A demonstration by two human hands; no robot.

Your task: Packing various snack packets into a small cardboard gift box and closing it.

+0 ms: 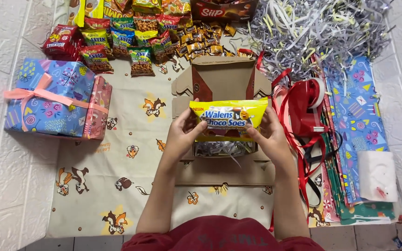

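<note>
**Snack packet held over open box**

I held a yellow plastic snack packet [229,118] between both hands, left hand [185,132] and right hand [267,135] closed on its short ends, its long axis running side to side. Directly beneath my grip sat the open brown cardboard box [222,79], shredded paper [219,148] inside.

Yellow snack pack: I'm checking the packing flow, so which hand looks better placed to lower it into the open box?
Neither clearly. The left hand and right hand grip opposite ends of the yellow pack, directly above the open box. Probably both together; the right is nearer the red ribbon.
</note>
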